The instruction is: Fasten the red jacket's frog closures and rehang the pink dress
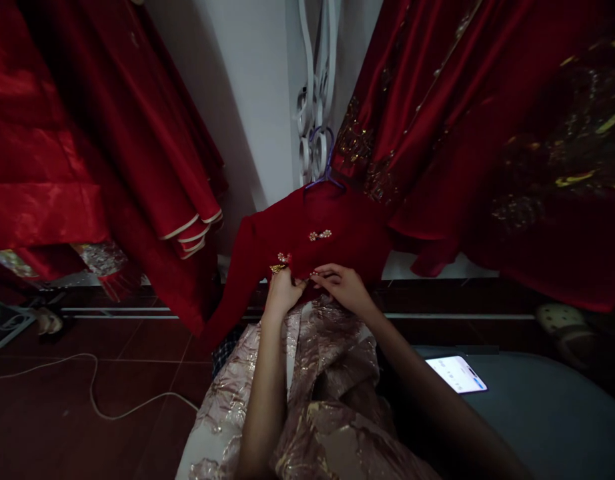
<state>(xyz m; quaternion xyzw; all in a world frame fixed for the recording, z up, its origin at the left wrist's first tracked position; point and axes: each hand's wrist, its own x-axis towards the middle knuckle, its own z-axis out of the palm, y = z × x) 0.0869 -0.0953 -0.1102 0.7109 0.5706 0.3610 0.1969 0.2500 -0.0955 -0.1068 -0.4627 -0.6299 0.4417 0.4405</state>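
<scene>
A red long-sleeved jacket (287,220) hangs from a purple hanger (329,163) in front of me. Pearl-like clasps (320,235) decorate its front. My left hand (283,291) is closed on the jacket's lower front, just below another jewelled clasp (283,257) and a gold ornament (277,269). Close beside it, my right hand (341,285) pinches at the same part of the front. What lies between its fingertips is too small and dark to make out. Pink-and-gold brocade fabric (332,353) spreads below both hands and over my lap.
Red garments (152,127) hang at the left, and sequined red ones (412,120) at the right. A white scrolled metal stand (317,100) rises behind. A lit phone (457,375) lies on a grey surface (542,413). A white cable (95,383) crosses the tiled floor.
</scene>
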